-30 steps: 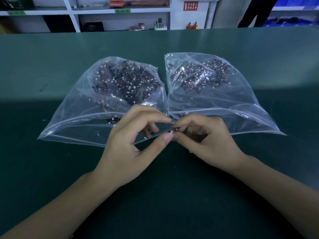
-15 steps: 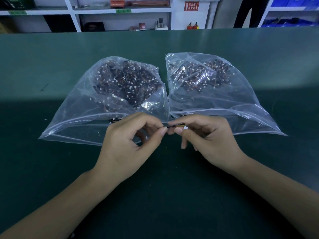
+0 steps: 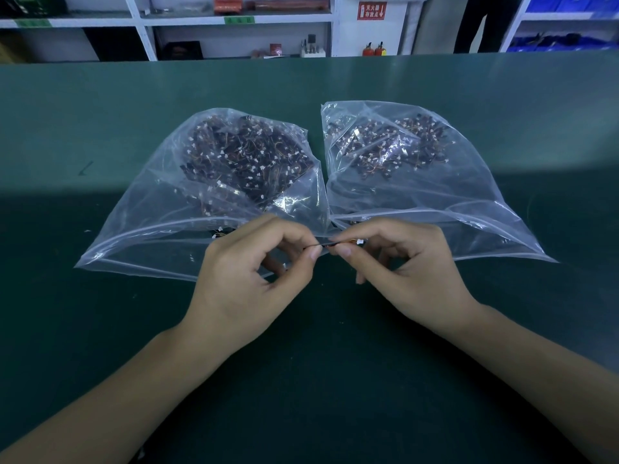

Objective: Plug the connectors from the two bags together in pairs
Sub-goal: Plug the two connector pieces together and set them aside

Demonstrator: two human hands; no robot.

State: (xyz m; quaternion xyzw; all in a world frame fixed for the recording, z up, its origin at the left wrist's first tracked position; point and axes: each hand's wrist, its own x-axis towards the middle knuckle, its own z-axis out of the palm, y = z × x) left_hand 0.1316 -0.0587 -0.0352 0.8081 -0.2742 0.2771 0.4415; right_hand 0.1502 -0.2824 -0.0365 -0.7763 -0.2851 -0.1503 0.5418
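Two clear plastic bags lie side by side on the green table, the left bag (image 3: 160,226) and the right bag (image 3: 435,199), each holding a heap of small dark wired connectors with white plugs. In front of their open mouths my left hand (image 3: 248,279) and my right hand (image 3: 412,266) meet fingertip to fingertip. Between them runs a thin wired connector piece (image 3: 338,244), pinched at its left end by my left thumb and forefinger and at its right by my right fingers, with a white plug (image 3: 359,242) showing by my right forefinger. Whether two halves are joined is hidden.
The green table (image 3: 100,329) stretches wide around the bags. Beyond its far edge stand white shelves (image 3: 234,25) with small items and a red sign (image 3: 371,10). A person's dark legs (image 3: 482,21) stand at the back right.
Both hands have lifted slightly toward the bag mouths. The piece between the fingertips now lies stretched out level, and the white plug shows by my right forefinger.
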